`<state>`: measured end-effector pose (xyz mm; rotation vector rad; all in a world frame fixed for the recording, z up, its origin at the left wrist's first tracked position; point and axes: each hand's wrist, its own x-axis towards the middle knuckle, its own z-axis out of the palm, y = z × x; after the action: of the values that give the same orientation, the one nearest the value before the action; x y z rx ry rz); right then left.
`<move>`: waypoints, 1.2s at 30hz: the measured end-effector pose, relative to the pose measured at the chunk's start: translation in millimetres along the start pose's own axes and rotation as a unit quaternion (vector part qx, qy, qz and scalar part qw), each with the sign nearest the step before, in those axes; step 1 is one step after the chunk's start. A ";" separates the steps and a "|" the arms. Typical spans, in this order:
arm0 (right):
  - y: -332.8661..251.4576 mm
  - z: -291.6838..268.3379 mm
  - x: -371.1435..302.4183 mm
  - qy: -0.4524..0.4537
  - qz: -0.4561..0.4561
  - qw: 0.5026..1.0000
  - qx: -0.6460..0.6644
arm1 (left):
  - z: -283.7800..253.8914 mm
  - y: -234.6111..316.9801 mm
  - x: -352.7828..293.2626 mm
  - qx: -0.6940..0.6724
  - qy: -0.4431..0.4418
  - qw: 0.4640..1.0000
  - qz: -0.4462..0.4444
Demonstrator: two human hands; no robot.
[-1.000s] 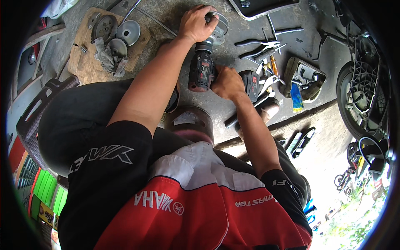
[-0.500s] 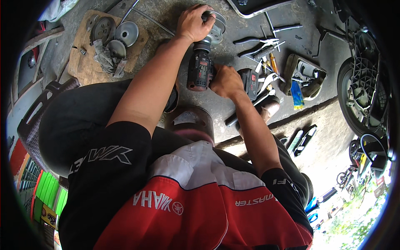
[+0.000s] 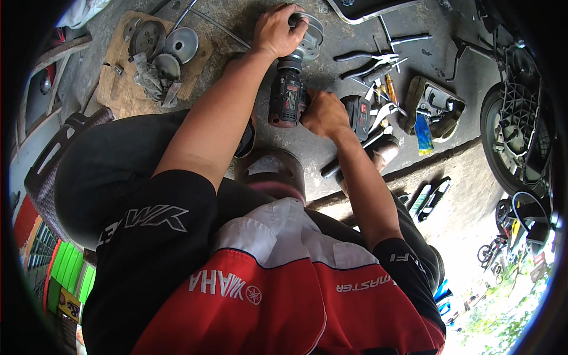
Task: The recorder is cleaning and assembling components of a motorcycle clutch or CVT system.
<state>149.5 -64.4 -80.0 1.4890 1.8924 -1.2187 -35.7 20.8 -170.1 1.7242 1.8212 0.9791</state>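
Observation:
My right hand (image 3: 326, 115) is closed around the handle of a black cordless impact wrench (image 3: 286, 102), its battery sticking out to the right of my fist. The wrench lies level with its nose pointing away from me, up against a round metal clutch pulley assembly (image 3: 311, 42). Over the left rim of that pulley, my left hand (image 3: 280, 31) is wrapped with the fingers curled on its far side. The joint between the wrench's nose and the pulley is partly hidden.
On a wooden board (image 3: 121, 92) at left lie metal discs (image 3: 181, 45) and a grey rag (image 3: 151, 80). Pliers (image 3: 367, 62) and screwdrivers are scattered right of the wrench, near a tray of sockets (image 3: 435, 106). A motorcycle wheel (image 3: 503, 136) stands far right.
The hands, wrench and pulley keep nearly the same places. The whole view has shifted very slightly.

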 end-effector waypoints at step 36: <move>4.5 4.8 -0.4 0.049 -0.010 0.998 0.033 | -0.1 -1.6 -0.4 -0.022 0.007 1.000 -0.005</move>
<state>152.9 -68.5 -83.9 1.5940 1.9511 -1.2492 -36.8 20.5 -171.2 1.6839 1.8024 1.0225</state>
